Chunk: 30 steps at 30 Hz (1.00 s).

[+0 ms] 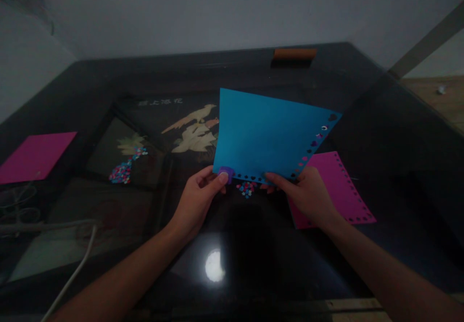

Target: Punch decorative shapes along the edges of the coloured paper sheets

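Two bare forearms come in from the near side, closest to the camera. The left hand (198, 194) is clamped on a purple punch (226, 171), thumb on top, at the blue sheet's (268, 133) near left corner. The right hand (312, 194) pinches that sheet's near edge, thumb above, fingertips below, so the sheet slants up and away between and beyond both hands. Holes run along its near and right edges; in this dim light they are too small to count surely.

One blue sheet, one punch and two magenta sheets are in view: a perforated magenta sheet (346, 186) partly behind the right hand, a plain magenta sheet (39, 155) far left. Two clusters of cut-outs lie on the tabletop (253, 273): a small cluster (247, 189) between the hands, a larger cluster (121, 172) well left. One orange object (295, 54) sits at the far edge.
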Each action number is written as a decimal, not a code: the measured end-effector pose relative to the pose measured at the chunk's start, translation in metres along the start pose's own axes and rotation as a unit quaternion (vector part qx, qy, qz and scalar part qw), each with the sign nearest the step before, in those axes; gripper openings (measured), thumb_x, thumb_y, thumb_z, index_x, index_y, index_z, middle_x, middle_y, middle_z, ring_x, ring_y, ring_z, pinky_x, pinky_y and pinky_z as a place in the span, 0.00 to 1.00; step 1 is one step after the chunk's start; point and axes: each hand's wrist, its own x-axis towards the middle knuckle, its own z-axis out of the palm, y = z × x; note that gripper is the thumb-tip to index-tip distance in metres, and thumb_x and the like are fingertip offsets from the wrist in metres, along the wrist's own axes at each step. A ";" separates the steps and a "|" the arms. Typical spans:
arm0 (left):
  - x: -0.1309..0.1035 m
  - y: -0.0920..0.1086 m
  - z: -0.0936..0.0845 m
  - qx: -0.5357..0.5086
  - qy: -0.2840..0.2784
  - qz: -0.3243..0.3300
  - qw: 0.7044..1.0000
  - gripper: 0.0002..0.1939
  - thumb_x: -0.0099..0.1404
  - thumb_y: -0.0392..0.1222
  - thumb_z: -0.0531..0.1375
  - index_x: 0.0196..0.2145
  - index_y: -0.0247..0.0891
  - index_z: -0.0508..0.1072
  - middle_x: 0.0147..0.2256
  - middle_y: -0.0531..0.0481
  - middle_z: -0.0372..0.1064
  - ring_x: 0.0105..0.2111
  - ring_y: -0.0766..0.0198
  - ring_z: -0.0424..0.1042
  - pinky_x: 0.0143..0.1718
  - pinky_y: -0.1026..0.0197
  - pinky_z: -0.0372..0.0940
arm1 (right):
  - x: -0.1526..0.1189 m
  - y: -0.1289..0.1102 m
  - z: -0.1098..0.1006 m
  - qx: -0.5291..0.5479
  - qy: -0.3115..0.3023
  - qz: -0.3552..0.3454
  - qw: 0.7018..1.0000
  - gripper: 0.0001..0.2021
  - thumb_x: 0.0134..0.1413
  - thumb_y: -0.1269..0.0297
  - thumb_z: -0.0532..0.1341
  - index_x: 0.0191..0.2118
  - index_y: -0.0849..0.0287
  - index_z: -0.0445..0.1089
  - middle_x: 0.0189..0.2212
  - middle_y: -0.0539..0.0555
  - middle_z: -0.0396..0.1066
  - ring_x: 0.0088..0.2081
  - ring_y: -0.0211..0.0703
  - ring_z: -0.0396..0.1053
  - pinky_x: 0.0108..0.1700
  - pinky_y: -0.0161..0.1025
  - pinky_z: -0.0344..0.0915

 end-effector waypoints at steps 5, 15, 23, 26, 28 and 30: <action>0.000 0.001 0.000 0.001 -0.004 0.001 1.000 0.11 0.52 0.46 0.67 0.29 0.36 0.75 0.26 0.53 0.67 0.25 0.69 0.60 0.28 0.65 0.55 | 0.000 -0.001 0.000 0.007 -0.004 -0.005 1.000 0.13 0.51 0.60 0.62 0.20 0.59 0.72 0.23 0.54 0.76 0.26 0.42 0.74 0.30 0.36 0.67; -0.002 0.005 0.004 0.001 0.012 -0.002 1.000 0.12 0.50 0.46 0.67 0.28 0.36 0.75 0.25 0.53 0.67 0.25 0.68 0.60 0.28 0.65 0.55 | 0.000 -0.003 0.000 -0.004 -0.001 -0.010 1.000 0.12 0.51 0.61 0.62 0.20 0.58 0.72 0.22 0.53 0.76 0.25 0.41 0.73 0.29 0.36 0.67; -0.002 0.004 0.003 -0.005 0.001 -0.001 1.000 0.11 0.52 0.46 0.67 0.28 0.36 0.75 0.26 0.53 0.66 0.26 0.68 0.59 0.29 0.65 0.55 | 0.000 -0.002 0.001 0.003 -0.003 -0.002 1.000 0.13 0.51 0.60 0.62 0.20 0.59 0.72 0.22 0.54 0.76 0.25 0.40 0.73 0.30 0.36 0.67; -0.002 0.004 0.003 -0.008 0.001 0.000 1.000 0.11 0.51 0.46 0.67 0.28 0.36 0.75 0.26 0.53 0.66 0.26 0.68 0.59 0.29 0.65 0.55 | 0.000 -0.002 0.000 0.000 -0.003 -0.004 1.000 0.13 0.51 0.59 0.62 0.20 0.59 0.72 0.22 0.54 0.76 0.25 0.41 0.73 0.30 0.36 0.67; -0.002 0.004 0.003 -0.010 0.000 0.000 1.000 0.11 0.51 0.45 0.67 0.28 0.36 0.75 0.25 0.53 0.66 0.26 0.68 0.59 0.29 0.65 0.55 | 0.000 -0.002 0.000 0.002 -0.005 -0.005 1.000 0.13 0.51 0.59 0.62 0.20 0.59 0.72 0.22 0.54 0.76 0.25 0.41 0.73 0.29 0.36 0.67; -0.002 0.004 0.003 -0.010 -0.002 0.000 1.000 0.11 0.51 0.45 0.67 0.28 0.36 0.75 0.26 0.53 0.65 0.26 0.68 0.59 0.29 0.65 0.55 | 0.000 -0.004 0.000 0.006 -0.004 -0.005 1.000 0.13 0.50 0.59 0.62 0.20 0.58 0.72 0.22 0.53 0.76 0.25 0.41 0.73 0.29 0.35 0.68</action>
